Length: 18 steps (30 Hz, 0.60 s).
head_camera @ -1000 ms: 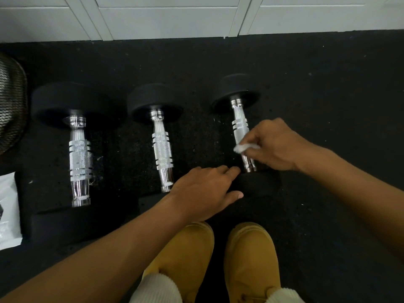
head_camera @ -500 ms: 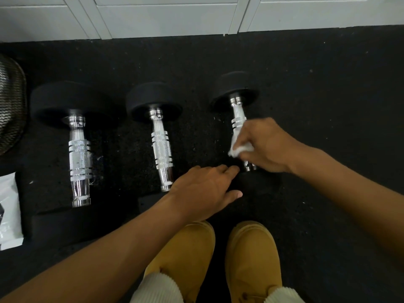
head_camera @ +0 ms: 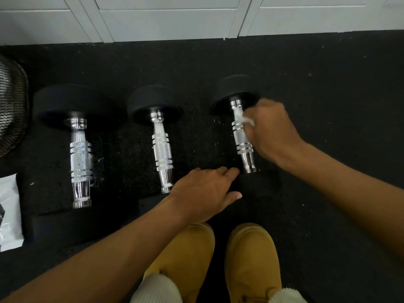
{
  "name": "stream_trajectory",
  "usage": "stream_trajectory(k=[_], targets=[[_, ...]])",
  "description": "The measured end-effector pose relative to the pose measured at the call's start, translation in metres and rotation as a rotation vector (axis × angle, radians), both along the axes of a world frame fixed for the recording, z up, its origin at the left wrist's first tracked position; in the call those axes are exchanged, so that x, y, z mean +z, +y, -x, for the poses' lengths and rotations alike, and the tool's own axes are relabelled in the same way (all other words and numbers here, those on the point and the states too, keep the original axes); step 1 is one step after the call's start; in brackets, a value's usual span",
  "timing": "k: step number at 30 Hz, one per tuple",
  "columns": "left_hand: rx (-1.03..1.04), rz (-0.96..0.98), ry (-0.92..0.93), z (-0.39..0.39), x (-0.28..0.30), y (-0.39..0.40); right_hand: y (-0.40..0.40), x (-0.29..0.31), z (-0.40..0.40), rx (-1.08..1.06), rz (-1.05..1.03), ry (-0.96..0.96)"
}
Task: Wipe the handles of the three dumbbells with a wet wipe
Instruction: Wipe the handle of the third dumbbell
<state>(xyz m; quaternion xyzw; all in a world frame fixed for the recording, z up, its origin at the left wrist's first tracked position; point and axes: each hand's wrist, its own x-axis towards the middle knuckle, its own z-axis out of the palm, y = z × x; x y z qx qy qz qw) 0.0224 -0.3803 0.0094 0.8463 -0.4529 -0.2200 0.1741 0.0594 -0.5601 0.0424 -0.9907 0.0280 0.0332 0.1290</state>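
Three dumbbells lie side by side on the black rubber floor (head_camera: 328,84), their chrome handles running away from the person toward a white panelled wall (head_camera: 164,16). The right hand (head_camera: 273,132) has its fingers curled round a white wet wipe (head_camera: 248,121), pressing it against the upper part of the right dumbbell's handle (head_camera: 240,136), just below the far weight head (the hand is a little blurred). The left hand (head_camera: 205,193) rests flat with straight fingers on that dumbbell's near weight head (head_camera: 258,182). The middle dumbbell (head_camera: 162,152) and the left dumbbell (head_camera: 80,160) lie untouched. A white packet (head_camera: 9,213) sits at the left edge, a black mesh object (head_camera: 12,101) beyond it. Two tan boots (head_camera: 251,259) stand at the bottom.
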Motion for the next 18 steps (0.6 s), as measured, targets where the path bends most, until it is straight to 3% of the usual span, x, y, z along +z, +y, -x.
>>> stream_trajectory(k=[3,5,14,18], targets=[[-0.001,0.006,-0.005,0.000,-0.001,0.002,-0.008,-0.005,-0.028,-0.156,-0.043,-0.186],[0.002,0.003,0.001,0.000,-0.001,0.002,-0.008,-0.009,-0.029,-0.191,-0.104,-0.214],[-0.001,-0.015,0.020,-0.001,0.001,0.001,-0.025,-0.011,0.021,0.047,-0.200,0.070],[-0.002,-0.027,0.012,-0.001,0.001,0.000,-0.026,0.003,0.039,0.100,-0.307,0.475]])
